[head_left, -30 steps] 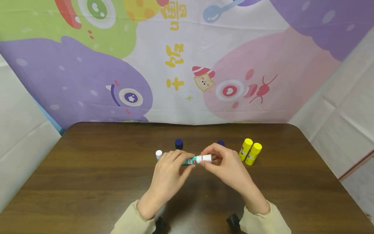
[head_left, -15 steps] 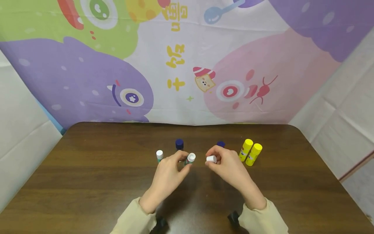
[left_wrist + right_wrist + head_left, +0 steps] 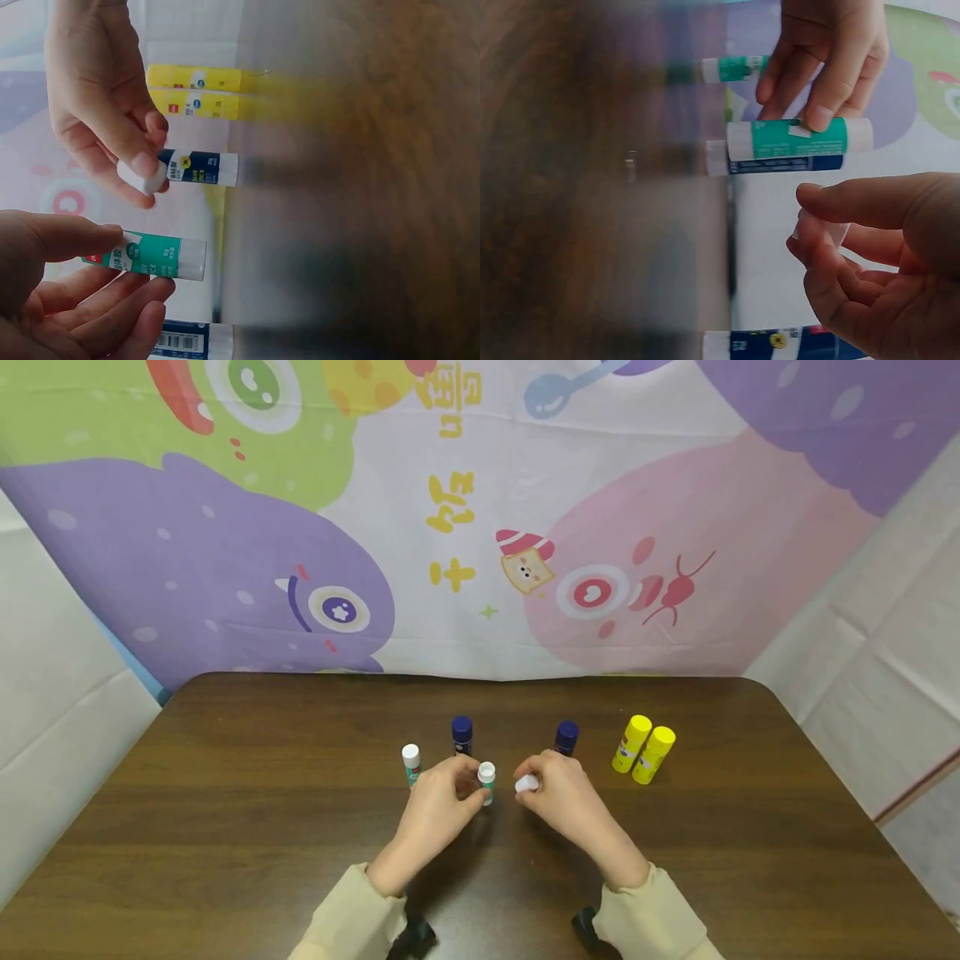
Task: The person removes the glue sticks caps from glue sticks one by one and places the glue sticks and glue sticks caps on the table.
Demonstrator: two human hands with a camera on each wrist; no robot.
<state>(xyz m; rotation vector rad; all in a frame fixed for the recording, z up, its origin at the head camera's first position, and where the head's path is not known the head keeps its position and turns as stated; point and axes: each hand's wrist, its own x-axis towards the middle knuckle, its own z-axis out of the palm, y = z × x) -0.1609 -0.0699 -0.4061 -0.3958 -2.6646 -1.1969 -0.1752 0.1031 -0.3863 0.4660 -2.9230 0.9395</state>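
Note:
My left hand (image 3: 438, 803) grips a green glue stick (image 3: 487, 783) between thumb and fingers, upright above the table. Its white top end is uncovered. In the left wrist view, the thumb presses on the label of this green glue stick (image 3: 154, 255). A short way to the right, my right hand (image 3: 564, 795) pinches the white cap (image 3: 527, 783), which is tilted and apart from the stick. Fingers partly hide the cap (image 3: 834, 231) in the right wrist view.
A capped green glue stick (image 3: 411, 760) stands left of my hands. Behind them are two dark blue glue sticks (image 3: 462, 735), one partly behind each hand. Two yellow glue sticks (image 3: 632, 743) stand side by side to the right. A printed cloth (image 3: 465, 635) hangs along the table's (image 3: 300, 827) back edge.
The cap came off the green glue stick as my hands moved apart. The stick turned from lying sideways to upright. Both hands have since come slightly lower and nearer me.

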